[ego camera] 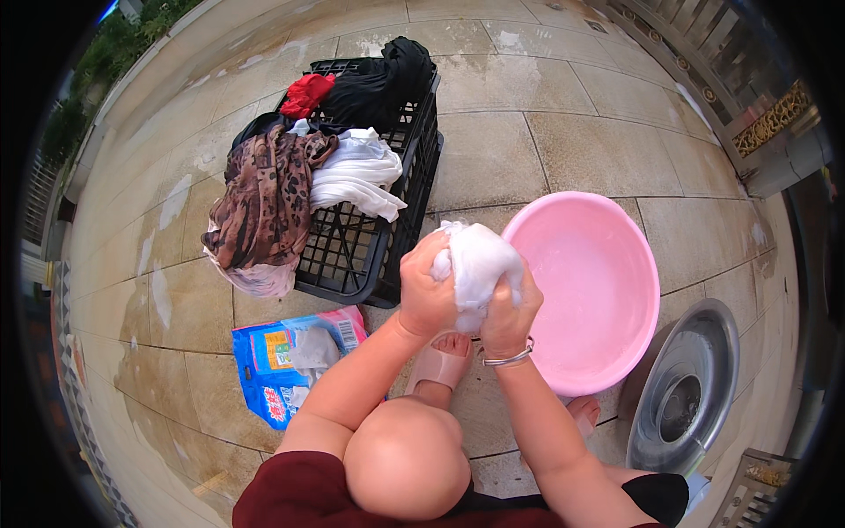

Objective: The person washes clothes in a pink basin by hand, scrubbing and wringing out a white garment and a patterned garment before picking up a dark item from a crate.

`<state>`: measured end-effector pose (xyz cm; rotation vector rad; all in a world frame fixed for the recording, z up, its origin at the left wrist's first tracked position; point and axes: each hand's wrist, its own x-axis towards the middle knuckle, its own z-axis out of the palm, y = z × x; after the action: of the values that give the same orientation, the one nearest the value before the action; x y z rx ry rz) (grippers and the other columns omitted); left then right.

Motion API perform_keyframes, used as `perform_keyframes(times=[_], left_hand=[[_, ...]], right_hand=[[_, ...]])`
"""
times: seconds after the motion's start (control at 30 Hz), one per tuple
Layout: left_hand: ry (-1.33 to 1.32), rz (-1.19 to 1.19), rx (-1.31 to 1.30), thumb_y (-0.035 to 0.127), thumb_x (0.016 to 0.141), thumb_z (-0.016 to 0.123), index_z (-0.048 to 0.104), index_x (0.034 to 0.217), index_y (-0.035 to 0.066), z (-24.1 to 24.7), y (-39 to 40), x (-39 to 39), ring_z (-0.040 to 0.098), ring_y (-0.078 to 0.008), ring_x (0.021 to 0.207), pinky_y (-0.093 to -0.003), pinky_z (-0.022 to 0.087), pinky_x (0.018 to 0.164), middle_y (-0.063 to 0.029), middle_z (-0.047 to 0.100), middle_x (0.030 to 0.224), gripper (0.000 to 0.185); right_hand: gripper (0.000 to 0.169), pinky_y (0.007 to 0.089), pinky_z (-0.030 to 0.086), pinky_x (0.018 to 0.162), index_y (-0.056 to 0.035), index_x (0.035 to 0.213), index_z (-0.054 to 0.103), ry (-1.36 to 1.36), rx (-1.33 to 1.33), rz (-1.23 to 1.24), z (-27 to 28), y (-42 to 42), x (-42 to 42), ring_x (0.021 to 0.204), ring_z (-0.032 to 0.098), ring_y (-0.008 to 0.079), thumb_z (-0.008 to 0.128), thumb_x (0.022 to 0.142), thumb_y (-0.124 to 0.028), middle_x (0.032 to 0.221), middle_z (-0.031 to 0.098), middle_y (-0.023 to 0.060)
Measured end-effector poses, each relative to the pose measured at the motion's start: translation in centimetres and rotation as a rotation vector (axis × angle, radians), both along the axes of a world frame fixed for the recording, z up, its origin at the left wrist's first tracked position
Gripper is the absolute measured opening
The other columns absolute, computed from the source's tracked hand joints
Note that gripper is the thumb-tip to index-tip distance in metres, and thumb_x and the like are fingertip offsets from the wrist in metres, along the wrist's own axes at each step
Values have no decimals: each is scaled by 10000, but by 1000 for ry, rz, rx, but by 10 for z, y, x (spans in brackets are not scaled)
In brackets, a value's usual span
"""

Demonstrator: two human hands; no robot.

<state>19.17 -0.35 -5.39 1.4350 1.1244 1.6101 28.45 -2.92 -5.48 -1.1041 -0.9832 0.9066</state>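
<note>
Both of my hands grip one bunched white cloth [485, 261] covered in soap suds. My left hand [426, 284] clasps its left side, with foam showing between the fingers. On the other side my right hand [515, 307] is closed around it, a silver bangle [511, 356] on the wrist. The cloth is held up in front of me, between a black plastic crate and a pink plastic basin [587, 297]. Its lower right edge overlaps the basin's left rim in view. Pale, slightly cloudy water appears to lie in the basin.
The upturned-looking black crate [343, 257] bears a leopard-print garment [270, 191], white cloth [360, 171], red cloth [309, 94] and black cloth [383, 82]. A blue detergent bag [261, 353] lies at left. A metal basin [716, 369] stands tilted at right on the wet tiles [482, 158].
</note>
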Motion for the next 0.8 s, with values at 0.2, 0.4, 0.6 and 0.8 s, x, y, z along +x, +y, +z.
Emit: perform_keyframes(times=[0.2,0.4,0.6,0.8], left_hand=[[402,402,134,125,674,613,536,846,1,-17,7,-115,546,-287,659,-321,433,589,-118,555,741,226],[597,442,-69,221,745,536,503,959,17,-33,-11,-137,506,-360,795,-412,413,656,-169,521,884,298],[655,248,-199,203,765,522,495,996,-4,-25,-17,-158,497,-358,875,-396,404,744,-194,513,934,311],[1058,-21,-455,254,770,571,531,1050,96,71,-53,-179,547,-306,849,-373,431,729,-158,540,1007,325]], right_hand=[[235,344,391,752,-38,940,510,-332,131,387,-2,38,-84,839,498,257,522,755,-183,941,526,107],[361,398,309,870,-108,1066,478,-563,168,366,-8,28,-113,1020,394,299,499,792,-341,1088,471,84],[241,401,327,771,-151,918,533,-965,259,179,-28,38,-135,926,444,267,503,783,-349,964,511,50],[212,405,322,757,-159,857,538,-1200,116,126,-28,48,-143,903,454,252,505,766,-348,913,520,49]])
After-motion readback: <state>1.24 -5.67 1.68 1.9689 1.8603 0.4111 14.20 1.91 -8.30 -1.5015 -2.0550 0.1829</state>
